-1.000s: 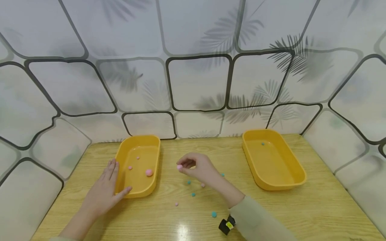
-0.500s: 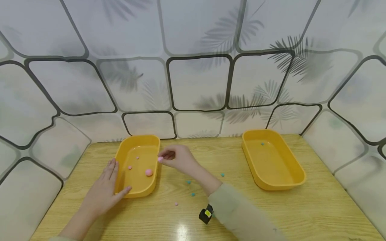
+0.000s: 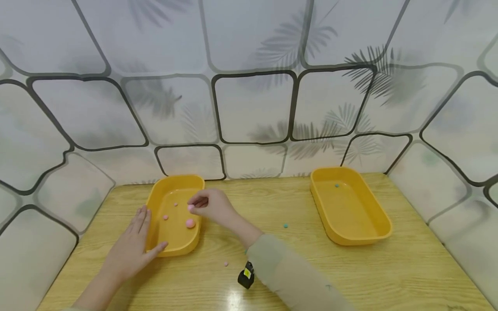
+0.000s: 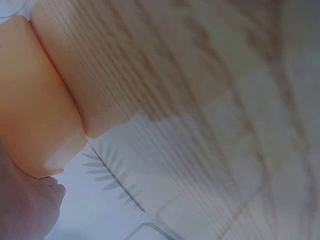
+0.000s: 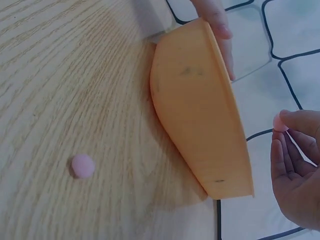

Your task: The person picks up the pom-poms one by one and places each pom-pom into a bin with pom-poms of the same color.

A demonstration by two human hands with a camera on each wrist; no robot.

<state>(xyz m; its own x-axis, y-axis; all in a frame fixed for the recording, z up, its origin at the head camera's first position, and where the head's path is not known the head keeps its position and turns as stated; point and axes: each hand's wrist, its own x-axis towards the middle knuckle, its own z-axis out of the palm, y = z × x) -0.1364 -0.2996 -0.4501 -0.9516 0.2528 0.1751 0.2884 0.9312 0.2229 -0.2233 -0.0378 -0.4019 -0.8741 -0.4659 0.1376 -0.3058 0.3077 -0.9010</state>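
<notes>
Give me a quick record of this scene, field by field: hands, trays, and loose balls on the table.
right hand: pinches a pink ball over the left tray
left hand: flat against the left tray's outer side, thumb on its near corner
left tray contents: three pink balls, one larger
right tray: one teal ball
table: a pink pellet, a teal pellet

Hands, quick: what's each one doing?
Left hand: open, resting against the left yellow tray.
Right hand: pinching a small pink ball above that tray.
</notes>
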